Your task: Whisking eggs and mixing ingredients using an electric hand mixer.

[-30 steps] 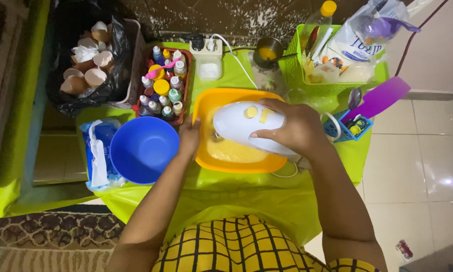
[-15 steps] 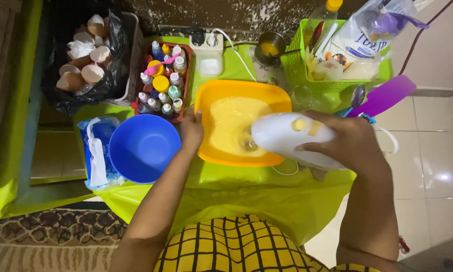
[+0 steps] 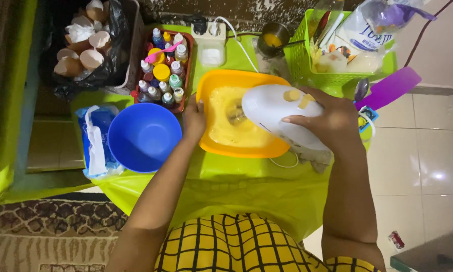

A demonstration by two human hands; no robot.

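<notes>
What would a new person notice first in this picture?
First the white hand mixer, held by the right hand over the orange bowl of yellow batter at the centre, whose rim the left hand steadies. Beside it on the left sits a blue bowl, and behind that a tray of small coloured bottles.

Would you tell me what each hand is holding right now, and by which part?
The right hand grips the white hand mixer by its top handle. The left hand steadies the orange bowl at its left rim.
</notes>
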